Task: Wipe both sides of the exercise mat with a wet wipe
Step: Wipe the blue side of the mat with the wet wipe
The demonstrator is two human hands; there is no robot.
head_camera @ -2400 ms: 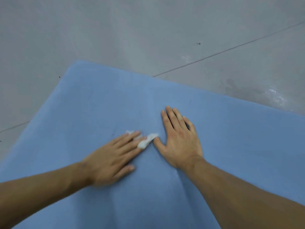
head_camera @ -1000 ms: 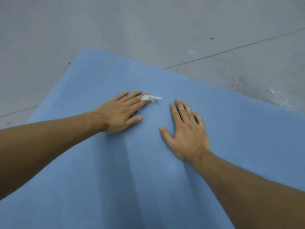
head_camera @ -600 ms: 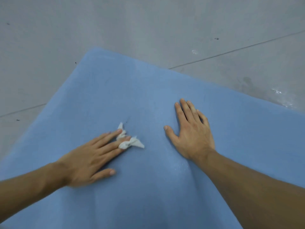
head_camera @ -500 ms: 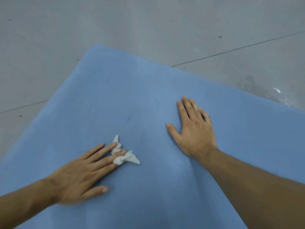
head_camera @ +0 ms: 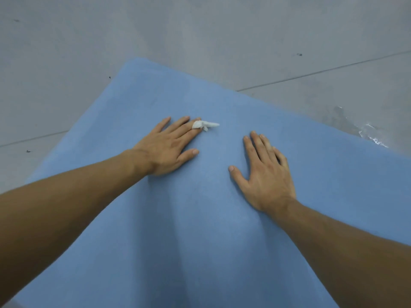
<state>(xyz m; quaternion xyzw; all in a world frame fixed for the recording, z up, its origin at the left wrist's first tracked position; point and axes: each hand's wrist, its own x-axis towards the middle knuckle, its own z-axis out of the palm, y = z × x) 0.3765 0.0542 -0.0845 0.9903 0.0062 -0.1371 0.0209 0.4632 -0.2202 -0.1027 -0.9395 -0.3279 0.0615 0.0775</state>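
- Grey concrete floor (head_camera: 200,30) fills the background, crossed by a thin seam, with a shiny wet-looking patch at the right.
- On it lies the blue exercise mat (head_camera: 200,218), spread flat, with its far corner pointing away from the person.
- The wet wipe (head_camera: 205,125) is a small crumpled white wad on the upper middle of the mat, short of the far edge. One end is pinned at the fingertips and the twisted tail pokes out to the right.
- The left hand (head_camera: 165,147) lies flat with its fingers straight, pressing the wipe onto the mat. Part of the wipe seems to lap over the index finger.
- The right hand (head_camera: 264,174) is spread flat on the mat just beside it, holding nothing and steadying the sheet.
- Half a second ago the left hand and wipe sat nearer the person and further left. They have now swept forward toward the far edge, while the right hand has stayed put.
- That reads as one stroke in a back-and-forth pass over this face. Turning the mat over appears to be still ahead.
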